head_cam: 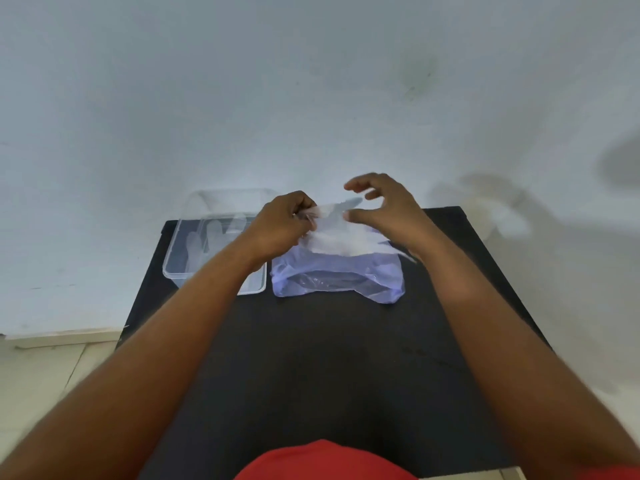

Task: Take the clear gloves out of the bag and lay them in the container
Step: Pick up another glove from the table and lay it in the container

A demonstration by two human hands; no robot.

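Note:
A pale blue plastic bag (337,277) lies on the black table (329,358), right of a clear plastic container (175,258). Clear gloves (204,237) lie inside the container. My left hand (282,225) is shut on the edge of a clear glove (341,233) held above the bag's far side. My right hand (379,206) hovers at the glove's right end, fingers spread and curled, its thumb touching or nearly touching the film. The glove is thin and see-through, so its outline is faint.
The table stands against a pale grey wall (311,98). To its left are a light floor (45,375) and a skirting strip. A red garment (325,462) shows at the bottom edge.

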